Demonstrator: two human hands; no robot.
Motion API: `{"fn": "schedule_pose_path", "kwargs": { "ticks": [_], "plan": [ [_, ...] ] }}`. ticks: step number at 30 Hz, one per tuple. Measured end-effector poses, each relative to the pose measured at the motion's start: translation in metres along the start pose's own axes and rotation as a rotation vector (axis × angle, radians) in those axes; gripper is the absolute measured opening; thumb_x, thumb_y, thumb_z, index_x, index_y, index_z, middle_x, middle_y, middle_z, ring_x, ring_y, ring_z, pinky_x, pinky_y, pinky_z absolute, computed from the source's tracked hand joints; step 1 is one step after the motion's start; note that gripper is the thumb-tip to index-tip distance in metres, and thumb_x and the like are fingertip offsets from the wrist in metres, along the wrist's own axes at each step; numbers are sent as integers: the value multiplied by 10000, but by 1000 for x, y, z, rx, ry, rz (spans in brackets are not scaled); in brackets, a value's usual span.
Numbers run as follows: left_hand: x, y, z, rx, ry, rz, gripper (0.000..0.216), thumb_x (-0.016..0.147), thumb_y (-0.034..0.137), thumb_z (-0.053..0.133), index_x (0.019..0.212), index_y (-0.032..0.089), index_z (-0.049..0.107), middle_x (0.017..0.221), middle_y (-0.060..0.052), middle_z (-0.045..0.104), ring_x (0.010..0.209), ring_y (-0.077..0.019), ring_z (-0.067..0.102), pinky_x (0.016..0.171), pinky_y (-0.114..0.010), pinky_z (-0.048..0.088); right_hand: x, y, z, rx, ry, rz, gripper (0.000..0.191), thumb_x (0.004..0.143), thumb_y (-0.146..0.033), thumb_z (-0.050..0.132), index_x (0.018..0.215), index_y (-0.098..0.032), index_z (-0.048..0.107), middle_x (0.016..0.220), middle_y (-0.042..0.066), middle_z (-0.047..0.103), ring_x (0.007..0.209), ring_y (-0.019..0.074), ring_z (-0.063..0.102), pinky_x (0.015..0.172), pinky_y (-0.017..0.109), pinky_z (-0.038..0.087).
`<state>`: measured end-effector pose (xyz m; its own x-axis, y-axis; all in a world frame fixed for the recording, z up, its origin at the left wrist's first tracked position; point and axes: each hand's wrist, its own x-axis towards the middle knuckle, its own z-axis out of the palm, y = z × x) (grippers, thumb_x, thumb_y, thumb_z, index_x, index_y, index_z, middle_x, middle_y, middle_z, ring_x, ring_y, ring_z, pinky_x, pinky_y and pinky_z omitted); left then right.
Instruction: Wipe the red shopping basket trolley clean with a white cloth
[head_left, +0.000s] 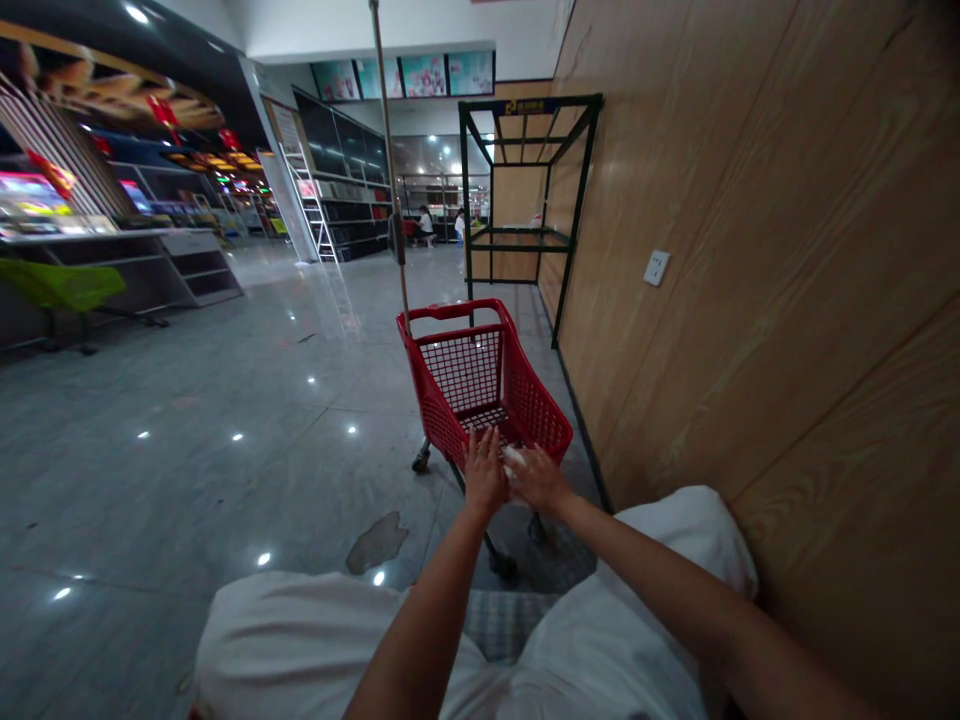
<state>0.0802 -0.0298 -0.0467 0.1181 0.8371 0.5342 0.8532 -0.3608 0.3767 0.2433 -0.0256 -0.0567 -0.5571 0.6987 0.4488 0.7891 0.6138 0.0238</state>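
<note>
A small red plastic shopping cart (pixel 480 385) stands on the shiny grey floor in front of me, close to a wooden wall. A thin metal pole (pixel 390 170) rises from its far left corner. My left hand (pixel 484 475) rests on the cart's near edge with its fingers curled over it. My right hand (pixel 536 478) is beside it on the same edge, closed around a small white thing (pixel 513 460) that I cannot identify. The basket looks empty.
The wood-panel wall (pixel 750 250) with a white socket (pixel 656 267) runs along my right. A dark green empty metal rack (pixel 525 200) stands ahead against it. A ladder (pixel 315 210), shelves and distant people are at the back; a green chair (pixel 64 290) is at the left.
</note>
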Motion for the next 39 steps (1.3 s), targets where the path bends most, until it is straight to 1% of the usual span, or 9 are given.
{"fn": "schedule_pose_path", "kwargs": {
  "ticks": [4, 7, 11, 19, 23, 27, 30, 35, 39],
  "plan": [
    [-2, -10, -4, -15, -32, 53, 673, 772, 82, 392, 1432, 171, 293, 1477, -83, 341, 1426, -266, 31, 1129, -553, 181, 7, -7, -5, 18, -28, -28, 428, 862, -426, 533, 1260, -270, 533, 1247, 97, 569, 1097, 244, 526, 1092, 544, 184],
    [-3, -15, -7, -50, -35, 82, 708, 740, 41, 380, 1431, 166, 292, 1484, -82, 324, 1427, -254, -4, 1133, -535, 199, 0, 34, -20, 7, -100, -16, 385, 867, -379, 540, 1241, -283, 539, 1255, 77, 573, 1097, 226, 536, 1104, 545, 142],
    [-1, -10, -3, -76, -19, 91, 670, 748, 41, 385, 1406, 157, 342, 1469, -88, 343, 1426, -264, -21, 1135, -541, 196, -9, 71, -29, -46, -128, 135, 354, 867, -299, 537, 1212, -222, 564, 1304, 104, 531, 1188, 243, 478, 1087, 488, 226],
    [-2, -7, -2, -32, -16, 90, 585, 798, 74, 390, 1378, 151, 384, 1421, -103, 410, 1424, -282, 14, 1119, -565, 202, 8, -6, -9, 15, -86, 4, 403, 883, -348, 504, 1273, -244, 523, 1258, 114, 549, 1125, 243, 502, 1005, 433, 344],
    [-5, -14, -9, -54, -19, 117, 620, 779, 51, 376, 1391, 149, 354, 1430, -105, 391, 1426, -250, 36, 1125, -526, 225, 3, 24, -17, 17, -115, -103, 387, 902, -305, 467, 1288, -303, 501, 1307, 64, 539, 1147, 213, 505, 1084, 495, 229],
    [-4, -8, -9, -64, -16, 92, 645, 742, 26, 378, 1376, 143, 383, 1415, -110, 404, 1425, -264, 39, 1130, -533, 208, -8, 61, -25, -52, -119, 43, 406, 892, -245, 461, 1295, -262, 507, 1359, 86, 495, 1252, 232, 422, 1089, 488, 226],
    [-1, 0, -5, -52, 5, 68, 615, 754, 34, 387, 1353, 170, 422, 1386, -99, 440, 1422, -275, 59, 1124, -559, 199, -8, 43, -24, -59, -90, 126, 430, 887, -247, 471, 1317, -260, 490, 1404, 80, 446, 1305, 252, 347, 1086, 481, 223],
    [0, -3, -7, -50, 6, 71, 536, 812, 89, 392, 1339, 174, 438, 1366, -102, 462, 1414, -289, 104, 1112, -582, 205, 6, -15, -15, 11, -68, 90, 383, 904, -340, 476, 1286, -354, 497, 1405, 23, 450, 1280, 297, 347, 1047, 568, 204],
    [-3, -14, -13, -82, 6, 100, 588, 787, 58, 377, 1366, 159, 396, 1391, -101, 428, 1421, -260, 79, 1127, -529, 229, 9, 9, -20, 18, -85, -21, 284, 915, -277, 456, 1164, -305, 590, 1363, 36, 491, 1244, 249, 408, 1022, 467, 311]
  ]
}}
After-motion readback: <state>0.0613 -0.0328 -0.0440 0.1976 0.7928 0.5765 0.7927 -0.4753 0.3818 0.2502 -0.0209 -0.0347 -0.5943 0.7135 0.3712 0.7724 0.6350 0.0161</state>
